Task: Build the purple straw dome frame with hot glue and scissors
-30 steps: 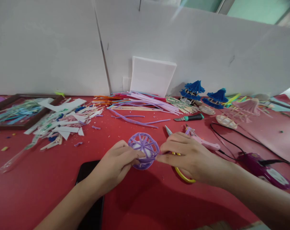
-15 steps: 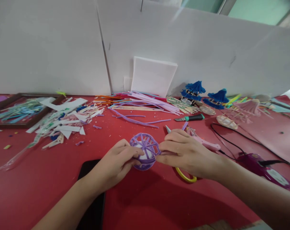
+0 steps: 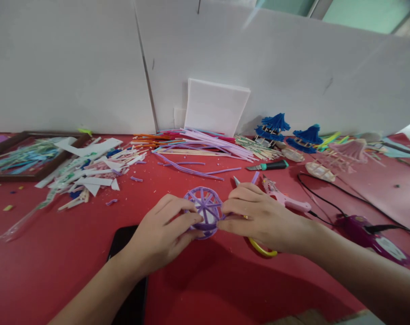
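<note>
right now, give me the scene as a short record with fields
left hand: holding purple cage
right hand: fingers closed at the cage's right edge
scissors: partly hidden by right hand
beyond right hand: knife, glue gun
by left forearm: phone, partly covered
back: loose strips, white sheets
surface: red table
</note>
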`<action>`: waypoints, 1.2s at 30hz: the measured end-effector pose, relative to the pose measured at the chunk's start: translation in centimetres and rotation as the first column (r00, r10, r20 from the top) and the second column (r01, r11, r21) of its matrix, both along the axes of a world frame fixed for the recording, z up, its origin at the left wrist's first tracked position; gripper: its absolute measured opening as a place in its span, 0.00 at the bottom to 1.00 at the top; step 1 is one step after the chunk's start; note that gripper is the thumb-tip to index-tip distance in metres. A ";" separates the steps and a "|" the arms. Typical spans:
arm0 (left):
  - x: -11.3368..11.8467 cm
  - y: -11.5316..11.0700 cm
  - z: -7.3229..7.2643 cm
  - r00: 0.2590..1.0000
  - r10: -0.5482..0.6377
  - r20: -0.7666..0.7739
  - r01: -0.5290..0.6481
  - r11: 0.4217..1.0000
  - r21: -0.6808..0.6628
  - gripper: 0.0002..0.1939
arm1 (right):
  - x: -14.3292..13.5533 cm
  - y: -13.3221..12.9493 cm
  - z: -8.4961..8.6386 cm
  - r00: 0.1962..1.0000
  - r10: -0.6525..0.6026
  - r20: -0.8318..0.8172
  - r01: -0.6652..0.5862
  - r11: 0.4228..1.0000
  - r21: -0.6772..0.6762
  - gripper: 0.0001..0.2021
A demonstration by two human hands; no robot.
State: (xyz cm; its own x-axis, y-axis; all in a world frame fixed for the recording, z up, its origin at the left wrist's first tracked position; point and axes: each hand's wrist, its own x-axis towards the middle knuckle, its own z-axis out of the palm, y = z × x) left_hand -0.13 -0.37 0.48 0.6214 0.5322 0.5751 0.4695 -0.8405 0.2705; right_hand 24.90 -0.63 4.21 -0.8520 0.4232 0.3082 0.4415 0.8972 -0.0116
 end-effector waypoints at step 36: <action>0.1 -0.2 0.4 1.000 -0.006 -0.022 0.009 0.992 0.129 0.08 | 0.4 0.7 -0.8 0.998 -0.001 -0.067 0.002 1.000 0.010 0.20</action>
State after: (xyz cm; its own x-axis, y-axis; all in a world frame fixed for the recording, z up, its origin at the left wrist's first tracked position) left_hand -0.07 -0.59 0.86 0.6379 0.4500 0.6250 0.4676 -0.8711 0.1499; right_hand 25.30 0.08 3.39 -0.8286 0.4211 0.3690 0.4415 0.8967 -0.0319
